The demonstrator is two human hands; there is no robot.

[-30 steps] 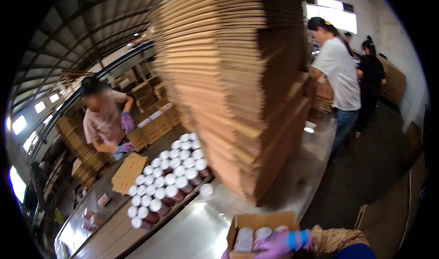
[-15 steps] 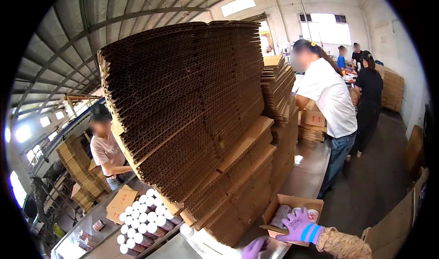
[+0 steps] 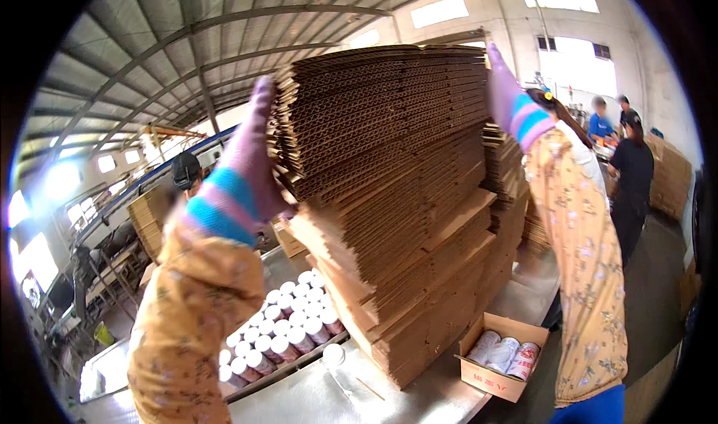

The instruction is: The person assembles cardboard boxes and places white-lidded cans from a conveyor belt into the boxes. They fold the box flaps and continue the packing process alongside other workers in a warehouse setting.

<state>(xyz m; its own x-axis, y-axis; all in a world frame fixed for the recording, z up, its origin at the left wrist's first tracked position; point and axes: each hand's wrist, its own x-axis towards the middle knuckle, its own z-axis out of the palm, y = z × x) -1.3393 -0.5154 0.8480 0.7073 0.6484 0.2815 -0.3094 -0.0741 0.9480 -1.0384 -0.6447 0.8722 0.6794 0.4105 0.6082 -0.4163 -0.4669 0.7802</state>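
A tall stack of flattened cardboard cartons (image 3: 389, 125) stands in front of me, its layers uneven at the left edge. My left hand (image 3: 253, 143), in a purple glove with blue bands, lies against the stack's left side with fingers stretched upward and thumb spread low. My right hand (image 3: 510, 95), gloved alike, is raised at the upper right side, fingers extended; the stack's corner partly hides its palm side. Below my right forearm sits an open carton (image 3: 490, 379) with several printed cans (image 3: 505, 353) lying in it.
White-topped cans (image 3: 284, 327) stand in rows on the metal table (image 3: 299, 401), left of the stack. A white round lid or can (image 3: 333, 355) is beside them. One person (image 3: 187, 173) is beyond my left arm. Others (image 3: 632, 162) stand farther back on the right.
Both hands have gone up to the stack's sides. My right hand has left the open carton, and my left hand has risen from the lower edge. The view has turned and levelled.
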